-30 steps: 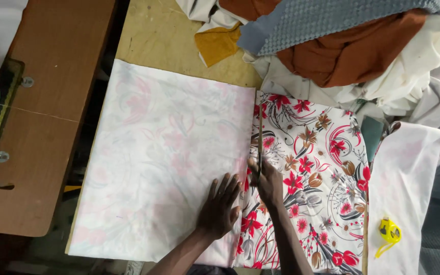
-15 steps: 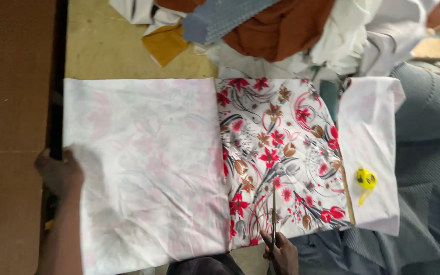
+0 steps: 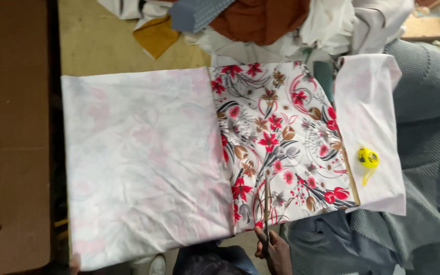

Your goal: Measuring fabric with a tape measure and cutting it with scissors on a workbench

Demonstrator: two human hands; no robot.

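Observation:
A cloth lies spread flat on the tan table (image 3: pixel 103 46). Its pale pink reverse side (image 3: pixel 143 158) is folded over the left half. The printed side (image 3: pixel 281 137), white with red and brown flowers, shows in the middle. My right hand (image 3: pixel 275 250) is at the bottom edge, closed around a thin wooden stick (image 3: pixel 267 203) that lies up across the print. Only a sliver of my left hand (image 3: pixel 74 262) shows, at the cloth's lower left corner; its grip is hidden.
A small yellow tape measure (image 3: pixel 368 158) rests on the pale folded flap at the right. Heaped cloths (image 3: pixel 260 20) in brown, blue, white and mustard crowd the top. Grey fabric (image 3: pixel 429 153) fills the right side. A brown wooden top (image 3: pixel 11 127) lies at the left.
My left hand left the middle of the cloth, went to its left edge, then down to the lower left corner. My right hand drew back to the bottom edge with the stick.

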